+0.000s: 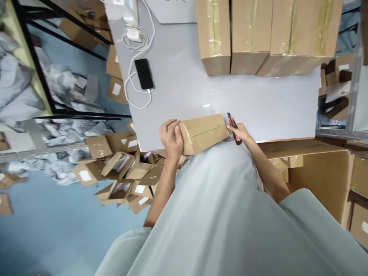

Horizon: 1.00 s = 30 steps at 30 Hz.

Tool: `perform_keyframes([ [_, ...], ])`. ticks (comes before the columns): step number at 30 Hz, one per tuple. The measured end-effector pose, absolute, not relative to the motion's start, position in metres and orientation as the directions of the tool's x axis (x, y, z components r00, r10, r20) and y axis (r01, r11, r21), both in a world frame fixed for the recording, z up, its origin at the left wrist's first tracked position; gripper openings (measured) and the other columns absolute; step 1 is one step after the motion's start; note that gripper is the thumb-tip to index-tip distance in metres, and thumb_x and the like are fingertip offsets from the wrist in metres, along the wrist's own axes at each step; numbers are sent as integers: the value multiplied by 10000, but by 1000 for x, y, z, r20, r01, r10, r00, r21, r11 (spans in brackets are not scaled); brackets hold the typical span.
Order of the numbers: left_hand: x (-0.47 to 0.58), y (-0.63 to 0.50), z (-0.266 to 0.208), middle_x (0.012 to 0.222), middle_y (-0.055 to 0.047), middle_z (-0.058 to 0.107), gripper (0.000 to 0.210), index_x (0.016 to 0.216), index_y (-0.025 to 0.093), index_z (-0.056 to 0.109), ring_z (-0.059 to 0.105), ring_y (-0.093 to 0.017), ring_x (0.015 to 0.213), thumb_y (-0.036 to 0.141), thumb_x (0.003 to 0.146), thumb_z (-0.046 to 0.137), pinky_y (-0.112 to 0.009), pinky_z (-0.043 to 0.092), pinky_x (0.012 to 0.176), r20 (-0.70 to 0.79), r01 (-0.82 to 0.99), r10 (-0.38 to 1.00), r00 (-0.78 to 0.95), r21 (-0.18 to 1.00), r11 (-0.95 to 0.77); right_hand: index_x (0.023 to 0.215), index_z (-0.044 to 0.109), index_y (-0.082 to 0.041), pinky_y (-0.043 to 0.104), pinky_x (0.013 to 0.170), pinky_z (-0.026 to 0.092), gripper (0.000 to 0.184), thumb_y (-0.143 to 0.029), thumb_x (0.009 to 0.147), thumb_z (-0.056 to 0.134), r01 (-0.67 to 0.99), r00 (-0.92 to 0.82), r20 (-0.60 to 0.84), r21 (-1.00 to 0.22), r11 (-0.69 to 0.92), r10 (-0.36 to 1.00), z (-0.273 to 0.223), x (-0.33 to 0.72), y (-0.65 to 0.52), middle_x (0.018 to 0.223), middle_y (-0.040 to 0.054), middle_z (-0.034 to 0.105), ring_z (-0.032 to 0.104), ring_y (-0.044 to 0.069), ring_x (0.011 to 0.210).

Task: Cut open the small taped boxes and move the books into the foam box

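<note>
Close to my body, at the table's near edge, is a small cardboard box (pixel 205 132) with tape along its top seam and over its left end. My left hand (pixel 171 138) grips that left end, fingers curled around the corner. At the box's other end, my right hand (pixel 240 132) is closed on a red and black box cutter (pixel 235 129). The cutter points away from me, and I cannot tell whether its blade is out. Some of the right hand's fingers are hidden behind the cutter and the box.
Large taped cartons (pixel 250 38) line the table's (pixel 178 76) far right. A black phone (pixel 144 74) with a white cable lies at the left, near a power strip (pixel 130 13). Opened boxes (pixel 120 172) pile up on the floor at left. A big open carton (pixel 319 180) stands at right.
</note>
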<state>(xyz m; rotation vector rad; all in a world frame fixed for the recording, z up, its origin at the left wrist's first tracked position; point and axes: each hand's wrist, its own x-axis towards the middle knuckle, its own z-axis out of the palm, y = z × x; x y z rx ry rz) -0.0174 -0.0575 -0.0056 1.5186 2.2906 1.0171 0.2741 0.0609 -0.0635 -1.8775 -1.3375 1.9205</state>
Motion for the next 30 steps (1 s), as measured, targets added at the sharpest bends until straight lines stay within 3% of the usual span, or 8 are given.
perform_keyframes([
  [4,-25,-63,-5,1254,-184,697,588,1241,211,801,628,-307,1241,614,1140,385,-504,490,1128,164,730,831,-531,587,350,854,676,-193,224,580,503,288,-444,868,817,455,-254,-691,-703,-547,677,-53,260,61,532,-63,615,625,146,525],
  [9,3,-35,-24,1200,-165,676,705,1275,186,772,650,-281,1192,693,1138,302,-466,514,1122,57,610,845,-532,717,336,926,715,-178,266,603,544,449,-602,822,825,506,-123,-547,-752,-422,828,-33,299,74,570,-35,643,665,175,552],
  [16,58,7,-80,1276,-166,689,716,1381,225,728,683,-275,1264,692,1139,244,-444,526,1149,-100,435,918,-384,857,275,1048,746,-146,329,672,596,518,-625,852,765,669,73,-418,-653,-356,905,-6,360,81,714,17,725,712,215,609],
  [21,58,7,-87,1385,-195,700,731,1465,196,695,665,-289,1349,711,1125,304,-482,500,1209,-111,353,938,-328,907,230,1107,723,-153,320,714,582,497,-622,947,676,764,79,-409,-561,-319,909,2,362,80,885,59,772,706,197,631],
  [23,51,-1,-76,1496,-199,658,725,1538,219,638,626,-284,1429,728,1118,337,-483,497,1220,-123,320,934,-335,918,235,1190,710,-158,329,736,574,527,-641,1025,579,844,55,-339,-487,-225,939,13,357,82,974,99,787,726,216,698],
  [26,43,-14,-57,1648,-193,549,777,1595,273,577,513,-314,1563,804,1030,527,-509,493,1231,-151,316,946,-287,917,242,1349,650,-175,338,752,546,557,-602,1144,357,913,-68,-267,-404,-48,961,37,342,87,982,115,790,740,248,758],
  [30,41,-21,-49,1733,-198,449,849,1595,293,571,402,-362,1646,832,944,655,-567,444,1274,-182,335,967,-178,913,234,1364,661,-220,307,758,477,465,-490,1182,329,879,-443,-394,-368,304,805,66,306,100,1025,91,817,754,260,857],
])
